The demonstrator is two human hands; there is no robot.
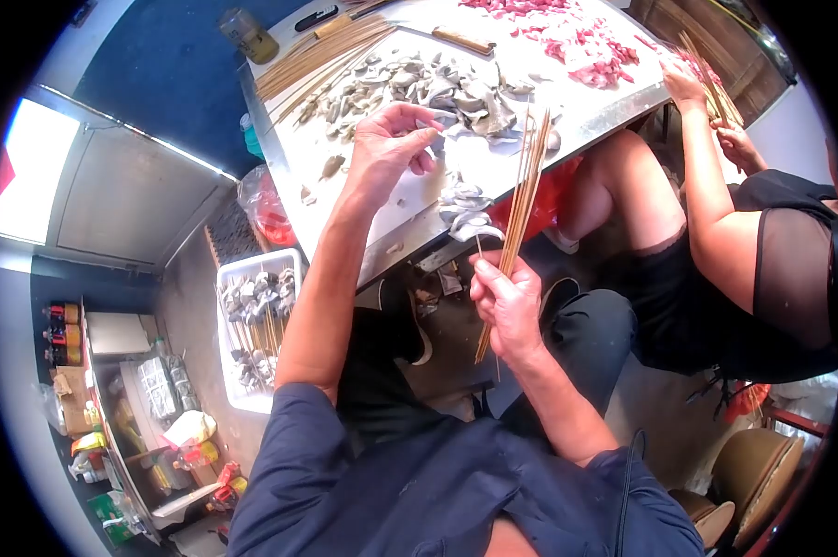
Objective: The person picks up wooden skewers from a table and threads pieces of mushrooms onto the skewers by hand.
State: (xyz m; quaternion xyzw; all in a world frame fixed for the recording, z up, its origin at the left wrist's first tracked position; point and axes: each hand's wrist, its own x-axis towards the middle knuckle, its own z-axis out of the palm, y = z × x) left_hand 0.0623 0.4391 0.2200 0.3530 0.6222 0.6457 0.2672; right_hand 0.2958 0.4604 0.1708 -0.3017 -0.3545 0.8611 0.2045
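My right hand [507, 302] is closed round a bundle of thin wooden skewers [528, 190]. One skewer in that hand carries several folded grey-white meat pieces [465, 209] near the table edge. Over the table, my left hand [396, 148] is closed, with a small grey piece [430, 125] pinched at its fingertips. Beyond it lies a pile of grey meat pieces [428, 84] on the white table [396, 209]. Loose skewers [321, 58] lie at the table's far left.
A white tray [224, 348] of loaded skewers stands low at the left. Pink meat [586, 46] lies at the table's far right. A co-worker [725, 213] sits at the right, holding skewers. A jar [249, 37] stands at the back left.
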